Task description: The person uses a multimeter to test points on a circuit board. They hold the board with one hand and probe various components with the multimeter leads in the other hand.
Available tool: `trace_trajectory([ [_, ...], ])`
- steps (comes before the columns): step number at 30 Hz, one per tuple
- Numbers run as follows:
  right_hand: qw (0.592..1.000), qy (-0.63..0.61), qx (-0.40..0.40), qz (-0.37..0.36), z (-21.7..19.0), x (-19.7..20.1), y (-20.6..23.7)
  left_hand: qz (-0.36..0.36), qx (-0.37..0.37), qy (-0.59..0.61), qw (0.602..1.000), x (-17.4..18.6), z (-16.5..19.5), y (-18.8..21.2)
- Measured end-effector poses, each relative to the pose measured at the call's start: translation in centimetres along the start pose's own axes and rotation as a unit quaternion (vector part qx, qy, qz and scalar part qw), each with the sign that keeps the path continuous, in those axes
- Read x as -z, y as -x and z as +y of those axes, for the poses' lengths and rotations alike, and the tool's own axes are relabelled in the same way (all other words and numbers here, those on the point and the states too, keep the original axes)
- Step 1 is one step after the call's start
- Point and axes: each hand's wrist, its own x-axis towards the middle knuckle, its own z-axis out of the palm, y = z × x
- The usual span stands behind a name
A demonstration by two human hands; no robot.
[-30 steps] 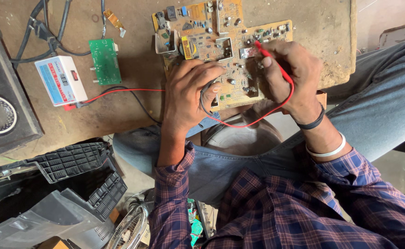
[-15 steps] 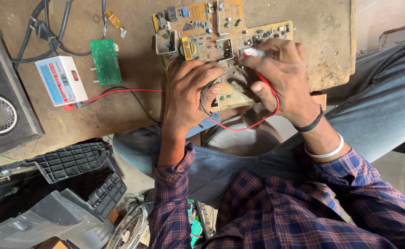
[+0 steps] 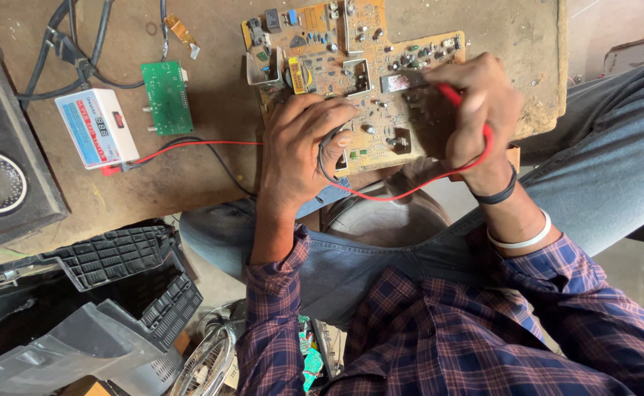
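Head view: right hand (image 3: 476, 110), closed on the red probe (image 3: 450, 93), has shifted left across the circuit board (image 3: 336, 51); left hand (image 3: 300, 147) stays gripping the black probe lead (image 3: 324, 158).

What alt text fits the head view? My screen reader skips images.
A person's right hand holds a red probe against a tan circuit board on a worn table, while the left hand rests on the board's near edge. A white meter and small green board lie alongside.
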Motion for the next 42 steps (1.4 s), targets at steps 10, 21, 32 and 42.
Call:
trace_trajectory([
  [10, 0.999, 0.025, -0.033, 0.008, 1.0, -0.5, 1.4, 0.001, -0.002, 0.003, 1.0, 0.1, -0.1, 0.0],
  [21, 0.996, 0.077, -0.038, -0.033, 1.9, -0.4, 1.5, -0.001, -0.002, -0.004, 1.0, 0.0, -0.1, 0.0],
  [32, 0.996, 0.064, -0.022, -0.053, 1.6, -0.4, 1.1, 0.001, 0.002, -0.009, 1.0, -0.1, 0.0, 0.0],
  [42, 0.995, 0.065, -0.033, -0.064, 1.1, -0.2, 1.0, 0.001, 0.0, 0.0, 1.0, -0.1, -0.1, 0.1],
])
